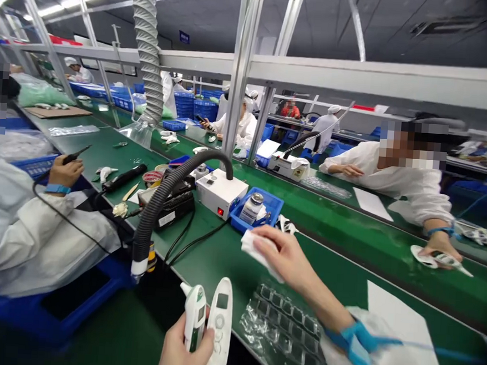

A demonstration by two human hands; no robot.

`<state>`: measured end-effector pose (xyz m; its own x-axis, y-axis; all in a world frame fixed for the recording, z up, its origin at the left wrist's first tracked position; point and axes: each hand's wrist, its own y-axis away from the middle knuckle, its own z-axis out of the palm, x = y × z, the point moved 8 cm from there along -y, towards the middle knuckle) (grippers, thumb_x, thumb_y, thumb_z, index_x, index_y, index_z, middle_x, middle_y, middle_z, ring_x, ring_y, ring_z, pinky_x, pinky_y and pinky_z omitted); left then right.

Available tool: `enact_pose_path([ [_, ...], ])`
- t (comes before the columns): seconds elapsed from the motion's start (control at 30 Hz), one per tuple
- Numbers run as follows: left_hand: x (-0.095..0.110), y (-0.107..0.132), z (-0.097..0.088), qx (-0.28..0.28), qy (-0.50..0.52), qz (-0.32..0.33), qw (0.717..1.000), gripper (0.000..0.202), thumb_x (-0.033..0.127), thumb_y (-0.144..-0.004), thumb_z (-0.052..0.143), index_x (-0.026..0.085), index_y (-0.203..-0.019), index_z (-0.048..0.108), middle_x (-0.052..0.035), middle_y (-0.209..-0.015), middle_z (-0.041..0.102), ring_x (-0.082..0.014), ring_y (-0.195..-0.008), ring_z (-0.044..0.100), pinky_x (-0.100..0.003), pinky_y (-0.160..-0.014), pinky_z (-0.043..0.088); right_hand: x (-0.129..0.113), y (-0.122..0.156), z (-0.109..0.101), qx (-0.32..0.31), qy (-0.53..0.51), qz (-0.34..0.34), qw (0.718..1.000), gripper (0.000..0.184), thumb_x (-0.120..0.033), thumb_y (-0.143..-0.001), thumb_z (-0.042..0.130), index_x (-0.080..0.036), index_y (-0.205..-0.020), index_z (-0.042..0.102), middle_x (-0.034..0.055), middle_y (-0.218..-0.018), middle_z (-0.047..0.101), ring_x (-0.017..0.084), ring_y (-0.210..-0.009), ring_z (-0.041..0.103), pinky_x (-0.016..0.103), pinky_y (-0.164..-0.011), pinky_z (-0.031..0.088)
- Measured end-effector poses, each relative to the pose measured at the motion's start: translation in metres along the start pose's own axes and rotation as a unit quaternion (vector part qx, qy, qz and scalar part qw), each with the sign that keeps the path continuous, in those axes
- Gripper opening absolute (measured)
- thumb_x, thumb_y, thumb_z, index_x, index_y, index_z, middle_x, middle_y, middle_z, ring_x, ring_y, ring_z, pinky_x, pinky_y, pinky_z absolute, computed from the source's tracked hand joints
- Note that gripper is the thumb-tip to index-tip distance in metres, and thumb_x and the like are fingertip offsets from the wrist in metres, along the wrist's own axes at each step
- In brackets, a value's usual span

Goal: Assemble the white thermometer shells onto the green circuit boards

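Observation:
My left hand (186, 348) is closed around two white parts in the lower middle. One is an ear thermometer body (195, 312) with a pointed probe tip; the other is a long white casing half (219, 328) with a screen window and round buttons. Between the fingers of my right hand (286, 255) is a folded white cloth (259, 250), which hangs over the bench near a blue tray (244, 225). In that tray stands a bottle with a metal top (253, 207). A clear blister tray (283, 324) lies below my right forearm.
A white box (221, 191) with a red switch feeds a black flexible hose (163, 199) that arches over the bench. White paper (404, 327) lies at right. Across the green belt (328, 222), a co-worker's hand (441, 249) touches white parts. Another person sits at left, holding a black tool (75, 156).

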<state>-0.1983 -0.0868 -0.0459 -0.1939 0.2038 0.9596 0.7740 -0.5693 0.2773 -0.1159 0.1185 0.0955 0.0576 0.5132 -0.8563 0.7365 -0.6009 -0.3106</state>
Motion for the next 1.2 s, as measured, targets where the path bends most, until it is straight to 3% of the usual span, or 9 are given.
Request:
enact_pose_path([
  [0.1, 0.0, 0.006, 0.001, -0.013, -0.007, 0.01, 1.0, 0.021, 0.032, -0.065, 0.067, 0.015, -0.076, 0.066, 0.0022, -0.046, 0.056, -0.0202, -0.054, 0.06, -0.026, -0.054, 0.051, -0.017, 0.045, 0.043, -0.096, 0.049, -0.052, 0.993, 0.019, -0.022, -0.094, 0.047, -0.019, -0.102, 0.064, 0.0052, -0.091, 0.062, 0.016, -0.079, 0.058, 0.027, -0.07, 0.045],
  [0.2, 0.0, 0.011, 0.001, -0.02, -0.009, 0.019, 1.0, 0.015, 0.03, -0.066, 0.065, 0.016, -0.072, 0.066, 0.0046, -0.042, 0.048, -0.0193, -0.054, 0.059, -0.025, -0.054, 0.05, -0.016, 0.079, 0.07, -0.144, 0.082, -0.068, 0.984, 0.02, -0.018, -0.096, 0.041, -0.021, -0.108, 0.058, 0.0055, -0.093, 0.059, 0.016, -0.081, 0.056, 0.027, -0.072, 0.045],
  [0.37, 0.003, 0.021, 0.001, -0.027, -0.017, 0.026, 0.999, 0.021, 0.031, -0.067, 0.064, 0.014, -0.078, 0.067, -0.002, -0.058, 0.064, -0.0204, -0.06, 0.062, -0.026, -0.061, 0.051, -0.002, 0.104, 0.09, -0.198, 0.193, -0.075, 0.958, 0.02, -0.014, -0.095, 0.039, -0.021, -0.099, 0.057, 0.0066, -0.093, 0.055, 0.018, -0.079, 0.054, 0.029, -0.069, 0.045],
  [0.53, 0.001, 0.027, 0.006, -0.047, -0.046, 0.043, 0.997, 0.025, 0.032, -0.07, 0.061, 0.013, -0.085, 0.067, -0.007, -0.072, 0.072, -0.0219, -0.067, 0.064, -0.026, -0.067, 0.05, -0.01, 0.112, 0.09, -0.281, 0.264, -0.096, 0.918, 0.029, 0.001, -0.084, 0.039, -0.019, -0.094, 0.056, 0.0057, -0.092, 0.055, 0.018, -0.079, 0.053, 0.028, -0.068, 0.044],
  [0.67, -0.008, 0.026, 0.012, -0.072, -0.056, 0.054, 0.994, 0.025, 0.031, -0.072, 0.059, 0.013, -0.087, 0.067, -0.0095, -0.077, 0.074, -0.0231, -0.069, 0.066, -0.026, -0.067, 0.051, -0.016, 0.116, 0.081, -0.298, 0.318, -0.126, 0.891, 0.032, 0.008, -0.073, 0.04, -0.019, -0.082, 0.053, 0.0032, -0.087, 0.055, 0.017, -0.076, 0.051, 0.028, -0.067, 0.041],
  [0.77, -0.016, 0.026, 0.017, -0.086, -0.077, 0.057, 0.992, 0.024, 0.03, -0.07, 0.06, 0.013, -0.086, 0.068, -0.0103, -0.077, 0.074, -0.0239, -0.069, 0.067, -0.027, -0.066, 0.051, -0.013, 0.117, 0.072, -0.311, 0.336, -0.106, 0.883, 0.031, 0.009, -0.07, 0.042, -0.019, -0.078, 0.053, 0.0028, -0.085, 0.055, 0.017, -0.074, 0.051, 0.028, -0.064, 0.04],
  [0.97, -0.023, 0.027, 0.014, -0.067, -0.106, 0.048, 0.991, 0.024, 0.029, -0.068, 0.062, 0.014, -0.084, 0.07, -0.0082, -0.073, 0.073, -0.023, -0.068, 0.066, -0.025, -0.063, 0.051, -0.011, 0.118, 0.064, -0.295, 0.287, -0.054, 0.91, 0.029, 0.001, -0.082, 0.042, -0.02, -0.09, 0.059, 0.0045, -0.089, 0.056, 0.017, -0.075, 0.054, 0.026, -0.064, 0.041],
  [1.1, -0.024, 0.022, 0.013, -0.081, -0.099, 0.035, 0.991, 0.022, 0.028, -0.067, 0.064, 0.014, -0.084, 0.07, -0.0071, -0.071, 0.072, -0.0225, -0.066, 0.065, -0.026, -0.062, 0.051, -0.013, 0.122, 0.061, -0.311, 0.243, -0.055, 0.917, 0.028, 0.001, -0.083, 0.043, -0.022, -0.083, 0.06, 0.0023, -0.087, 0.059, 0.015, -0.072, 0.057, 0.024, -0.061, 0.04],
  [1.2, -0.023, 0.019, 0.008, -0.065, -0.063, 0.0, 0.996, 0.019, 0.03, -0.068, 0.065, 0.015, -0.079, 0.068, -0.0004, -0.053, 0.062, -0.0177, -0.05, 0.057, -0.025, -0.051, 0.047, -0.005, 0.105, 0.034, -0.271, 0.226, -0.033, 0.935, 0.024, -0.008, -0.089, 0.042, -0.024, -0.089, 0.06, 0.0019, -0.082, 0.061, 0.015, -0.067, 0.057, 0.025, -0.059, 0.04],
])
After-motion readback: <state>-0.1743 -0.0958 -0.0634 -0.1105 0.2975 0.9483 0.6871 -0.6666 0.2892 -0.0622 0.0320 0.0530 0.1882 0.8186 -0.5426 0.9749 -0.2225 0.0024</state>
